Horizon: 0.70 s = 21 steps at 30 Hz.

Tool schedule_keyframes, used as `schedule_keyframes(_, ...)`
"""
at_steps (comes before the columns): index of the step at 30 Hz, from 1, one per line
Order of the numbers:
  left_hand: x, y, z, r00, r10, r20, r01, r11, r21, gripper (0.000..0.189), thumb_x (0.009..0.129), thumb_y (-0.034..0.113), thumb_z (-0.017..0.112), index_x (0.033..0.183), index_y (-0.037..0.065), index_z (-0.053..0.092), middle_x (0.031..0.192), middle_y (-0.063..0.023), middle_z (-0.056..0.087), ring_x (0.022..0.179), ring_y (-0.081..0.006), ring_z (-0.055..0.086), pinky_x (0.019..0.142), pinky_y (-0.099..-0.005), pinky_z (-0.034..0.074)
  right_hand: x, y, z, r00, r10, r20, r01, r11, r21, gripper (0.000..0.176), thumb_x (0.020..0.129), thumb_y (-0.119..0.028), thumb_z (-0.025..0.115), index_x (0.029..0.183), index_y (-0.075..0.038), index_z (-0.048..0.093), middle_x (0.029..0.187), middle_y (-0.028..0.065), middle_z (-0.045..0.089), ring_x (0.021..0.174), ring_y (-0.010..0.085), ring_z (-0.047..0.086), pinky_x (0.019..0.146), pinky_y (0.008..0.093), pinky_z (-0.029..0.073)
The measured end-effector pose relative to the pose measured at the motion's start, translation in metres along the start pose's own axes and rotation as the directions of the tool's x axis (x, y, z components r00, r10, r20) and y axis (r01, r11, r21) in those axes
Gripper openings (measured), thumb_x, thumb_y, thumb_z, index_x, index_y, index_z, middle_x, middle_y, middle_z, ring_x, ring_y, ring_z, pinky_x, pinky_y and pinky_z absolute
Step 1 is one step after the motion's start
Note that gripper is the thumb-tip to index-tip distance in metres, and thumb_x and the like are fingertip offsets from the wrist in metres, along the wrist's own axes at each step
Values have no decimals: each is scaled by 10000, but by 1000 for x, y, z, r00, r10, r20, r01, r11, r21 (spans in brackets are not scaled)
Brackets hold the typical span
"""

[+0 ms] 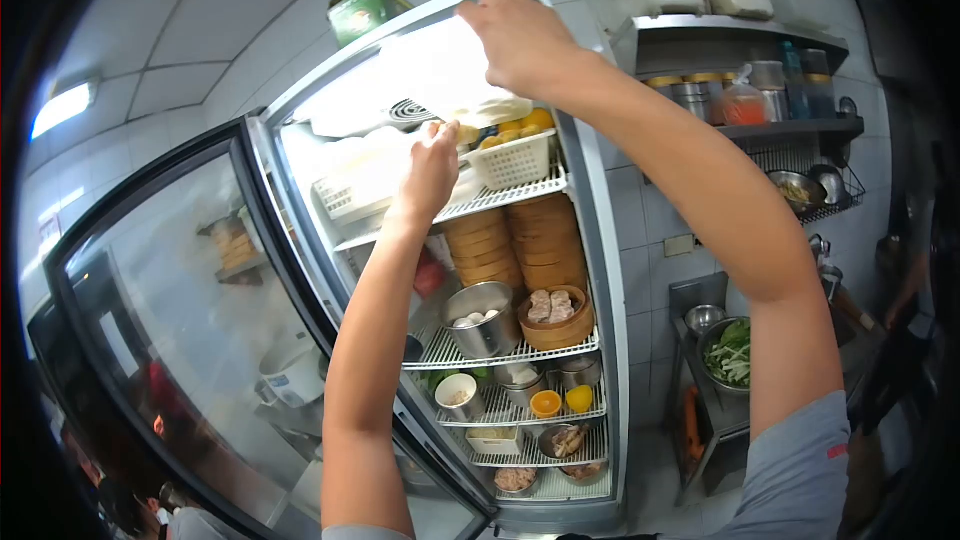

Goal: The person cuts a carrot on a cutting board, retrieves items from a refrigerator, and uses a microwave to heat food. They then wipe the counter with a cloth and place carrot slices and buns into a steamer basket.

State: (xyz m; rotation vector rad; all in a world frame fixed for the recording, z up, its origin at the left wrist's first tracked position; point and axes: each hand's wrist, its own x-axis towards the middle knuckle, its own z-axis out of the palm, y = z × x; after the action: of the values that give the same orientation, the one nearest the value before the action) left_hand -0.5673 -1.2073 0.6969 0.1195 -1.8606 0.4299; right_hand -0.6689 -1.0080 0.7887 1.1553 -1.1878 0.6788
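Observation:
Both arms reach up into an open, lit fridge [612, 320]. My right hand [515, 35] is raised at the top, its fingers closed at the upper edge of a pale plastic bag [440, 60] that glare washes out. Lower and to the left, my left hand [432, 165] pinches something small at the bag's lower side, which I cannot make out. Just right of it, a white basket [515, 165] with yellow items stands on the top shelf. Bamboo steamers [548, 240] are stacked on the shelf below.
The glass door [190, 320] stands open at the left. Lower shelves hold a metal pot [482, 335], a steamer with dumplings [550, 318] and an orange half [546, 403]. At the right are wall shelves [740, 24] and a bowl of greens [728, 352]. People show at the lower left.

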Motion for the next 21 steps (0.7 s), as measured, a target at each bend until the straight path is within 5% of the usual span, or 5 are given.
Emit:
schedule_keyframes(5, 19, -29, 59, 999, 2, 54, 0, 999, -33, 294, 930, 47, 593, 1209, -19, 663, 1143, -275, 658, 1052, -433, 635, 934, -452, 503, -1, -1, 12, 999, 0, 39, 1, 1000, -26, 502, 735, -7, 726, 1224, -13, 617, 1198, 182, 585, 1196, 325, 553, 941, 416, 541)
schedule_keyframes(8, 34, -66, 90, 853, -213, 477, 383, 876, -292, 416, 1037, 278, 506, 1346, 12, 589, 1272, -256, 609, 1254, -367, 538, 1103, -424, 385, -6, 4, 15, 1000, -3, 18, 3, 1000, -18, 466, 742, -12, 729, 1196, -8, 623, 1203, 184, 588, 1182, 323, 567, 925, 412, 553)
schedule_keyframes(12, 42, -59, 75, 799, -214, 562, 488, 777, -398, 432, 1015, 235, 522, 1393, 31, 567, 1416, -231, 544, 1305, -339, 507, 1102, -419, 382, -7, 5, 19, 1000, -11, -7, 10, 999, -42, 442, 753, -8, 718, 1186, -9, 628, 1207, 187, 595, 1152, 332, 585, 908, 407, 562)
schedule_keyframes(16, 53, -10, 53, 924, 93, 370, 7, 965, -261, 467, 927, 164, 619, 1389, 97, 604, 1237, -205, 678, 1199, -324, 604, 1043, -415, 450, -3, 5, 19, 1000, -1, 15, 1, 999, -41, 418, 765, -9, 705, 1177, -8, 633, 1183, 190, 603, 1147, 337, 587, 906, 408, 562)
schedule_keyframes(21, 85, -5, 65, 767, -50, 639, 201, 965, -166, 435, 947, 180, 610, 1381, 150, 620, 1252, -166, 694, 1113, -274, 664, 948, -390, 515, 1, 5, 16, 996, 9, 94, -5, 999, -38, 392, 794, -23, 688, 1182, -14, 629, 1185, 188, 587, 1171, 336, 570, 915, 422, 556)
